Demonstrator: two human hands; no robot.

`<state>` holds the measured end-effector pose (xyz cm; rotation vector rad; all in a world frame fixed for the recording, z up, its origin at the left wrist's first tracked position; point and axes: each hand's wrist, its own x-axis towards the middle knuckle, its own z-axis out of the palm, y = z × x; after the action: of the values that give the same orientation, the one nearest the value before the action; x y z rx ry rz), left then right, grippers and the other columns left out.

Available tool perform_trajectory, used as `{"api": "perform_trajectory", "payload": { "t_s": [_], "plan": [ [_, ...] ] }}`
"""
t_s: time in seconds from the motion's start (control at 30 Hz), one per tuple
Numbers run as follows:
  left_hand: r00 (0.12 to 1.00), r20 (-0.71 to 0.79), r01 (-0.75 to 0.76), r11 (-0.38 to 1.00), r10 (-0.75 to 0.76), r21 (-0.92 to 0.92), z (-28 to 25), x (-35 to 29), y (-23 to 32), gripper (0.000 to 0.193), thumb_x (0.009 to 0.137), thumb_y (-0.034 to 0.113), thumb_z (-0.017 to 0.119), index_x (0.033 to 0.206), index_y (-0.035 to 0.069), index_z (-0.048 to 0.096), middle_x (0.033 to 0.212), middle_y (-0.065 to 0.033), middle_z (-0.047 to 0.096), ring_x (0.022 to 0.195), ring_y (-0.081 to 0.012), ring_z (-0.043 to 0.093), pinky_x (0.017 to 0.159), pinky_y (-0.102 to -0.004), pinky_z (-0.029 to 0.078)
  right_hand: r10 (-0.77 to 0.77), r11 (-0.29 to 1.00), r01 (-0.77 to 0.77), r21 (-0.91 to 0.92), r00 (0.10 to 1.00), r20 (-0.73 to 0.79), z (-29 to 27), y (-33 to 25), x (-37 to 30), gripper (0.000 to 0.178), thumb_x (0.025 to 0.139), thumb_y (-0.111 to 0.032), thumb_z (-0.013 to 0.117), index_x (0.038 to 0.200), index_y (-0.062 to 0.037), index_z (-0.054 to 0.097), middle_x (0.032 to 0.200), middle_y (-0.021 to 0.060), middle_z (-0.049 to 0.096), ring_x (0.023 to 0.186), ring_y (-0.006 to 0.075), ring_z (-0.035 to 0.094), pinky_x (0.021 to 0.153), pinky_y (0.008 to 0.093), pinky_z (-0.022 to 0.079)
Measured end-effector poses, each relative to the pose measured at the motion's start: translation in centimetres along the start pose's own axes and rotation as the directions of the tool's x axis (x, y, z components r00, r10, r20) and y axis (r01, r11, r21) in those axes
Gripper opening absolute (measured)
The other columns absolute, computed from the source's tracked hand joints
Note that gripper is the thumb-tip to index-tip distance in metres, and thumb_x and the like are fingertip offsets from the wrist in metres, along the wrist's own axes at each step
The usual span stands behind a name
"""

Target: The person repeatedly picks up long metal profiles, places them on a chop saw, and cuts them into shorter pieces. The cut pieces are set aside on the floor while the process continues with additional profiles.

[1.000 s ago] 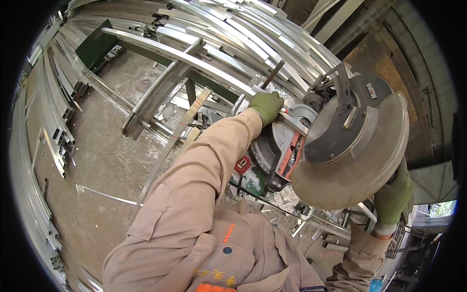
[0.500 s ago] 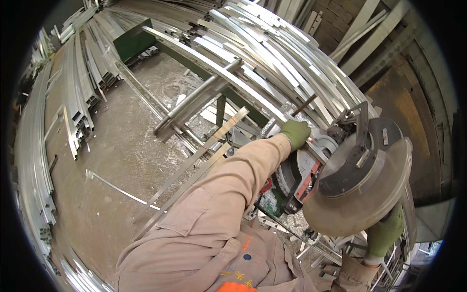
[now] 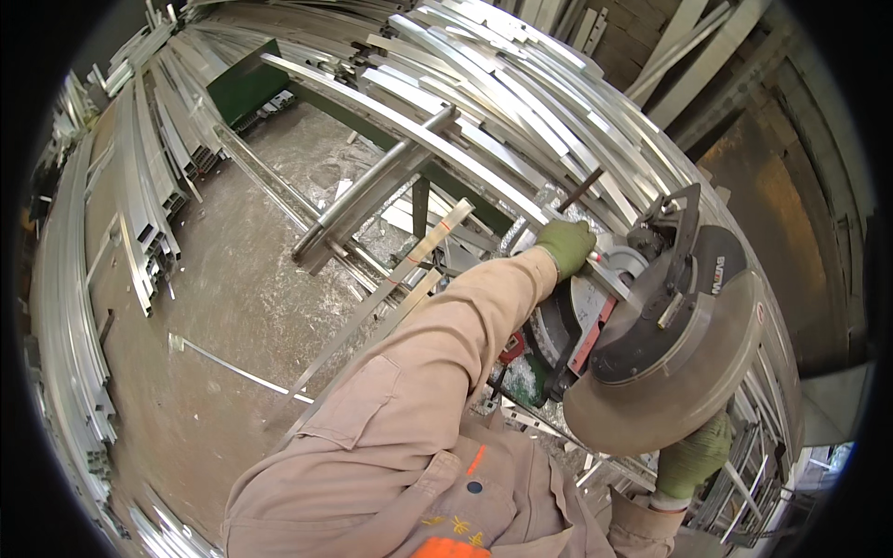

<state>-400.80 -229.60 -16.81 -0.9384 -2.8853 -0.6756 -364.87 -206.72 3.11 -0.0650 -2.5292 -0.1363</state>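
Observation:
A miter saw with a dark motor housing and a large grey round guard [image 3: 665,395] stands to the right. My left hand [image 3: 567,245], in a green glove, is closed over a long silvery metal bar [image 3: 400,116] at the saw's base, just left of the blade area. From there the bar runs to the upper left across a roller stand. My right hand [image 3: 693,456], gloved in green too, is closed at the lower right of the guard, on the saw head. The handle and most of those fingers are hidden. A red-edged scale plate [image 3: 593,339] shows between the base and the guard.
A metal roller [image 3: 377,181] crosses under the bar, beside a green frame [image 3: 246,84]. Stacks of metal profiles [image 3: 521,88] fill the back; more profiles [image 3: 65,279] lie at left. A thin strip [image 3: 242,372] is on the floor [image 3: 223,298]. Metal shavings surround the saw.
The saw head and guard have swung down and to the left, and my right hand has moved left with them. My left hand stays on the bar.

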Motion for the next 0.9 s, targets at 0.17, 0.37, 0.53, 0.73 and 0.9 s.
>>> {"api": "perform_trajectory", "payload": {
  "t_s": [0.17,0.37,0.53,0.73,0.9],
  "plan": [
    [1.0,0.014,0.004,0.999,-0.004,0.034,0.2,0.0,0.0,0.048,0.096,0.045,0.092,0.131,0.013,0.082,0.138,-0.016,0.077,0.12,-0.0412,0.083,0.098,-0.0561,0.067,-0.079,0.996,0.075,-0.043,0.99,-0.118,1.4,-0.8,-1.4,0.05,0.094,-0.022,0.093,0.136,-0.0008,0.078,0.11,0.0212,0.081,0.1,0.0491,0.077,0.086,0.0542,0.061],
    [0.999,0.042,-0.011,0.997,0.008,0.072,-0.2,-0.1,0.3,0.055,0.1,0.053,0.088,0.135,0.012,0.077,0.139,-0.0191,0.077,0.121,-0.0418,0.083,0.098,-0.0566,0.066,-0.038,0.996,0.037,-0.075,0.999,-0.002,0.5,0.3,-0.7,0.065,0.093,-0.021,0.093,0.15,0.0037,0.074,0.119,0.0219,0.083,0.104,0.0445,0.081,0.09,0.0511,0.064],
    [0.998,0.059,0.002,0.995,-0.008,0.096,-0.9,-0.3,0.7,0.052,0.103,0.055,0.086,0.138,0.016,0.078,0.141,-0.0157,0.077,0.127,-0.0401,0.081,0.101,-0.0548,0.066,-0.006,1.0,0.006,-0.002,0.999,0.047,-4.5,3.0,8.6,0.063,0.094,-0.019,0.092,0.153,-0.0031,0.076,0.13,0.0293,0.084,0.116,0.0485,0.083,0.097,0.0508,0.065],
    [1.0,0.021,0.016,0.996,-0.017,0.083,-0.2,-0.4,0.6,0.05,0.103,0.053,0.086,0.136,0.015,0.077,0.137,-0.0157,0.077,0.124,-0.0431,0.079,0.099,-0.058,0.063,-0.161,0.955,0.162,0.248,0.987,-0.026,-5.9,11.7,26.8,0.049,0.109,-0.021,0.079,0.156,-0.0074,0.075,0.138,0.0256,0.084,0.122,0.0407,0.085,0.102,0.0446,0.065],
    [0.997,-0.083,0.008,0.991,0.003,0.13,0.9,-1.7,0.7,0.065,0.105,0.045,0.084,0.164,0.026,0.064,0.162,-0.0102,0.071,0.128,-0.0413,0.079,0.105,-0.0555,0.065,-0.099,0.968,0.156,0.198,0.957,-0.271,-3.3,18.3,29.8,0.049,0.113,-0.033,0.075,0.155,-0.0089,0.075,0.138,0.0217,0.085,0.12,0.0391,0.084,0.102,0.0443,0.064]
  ]
}}
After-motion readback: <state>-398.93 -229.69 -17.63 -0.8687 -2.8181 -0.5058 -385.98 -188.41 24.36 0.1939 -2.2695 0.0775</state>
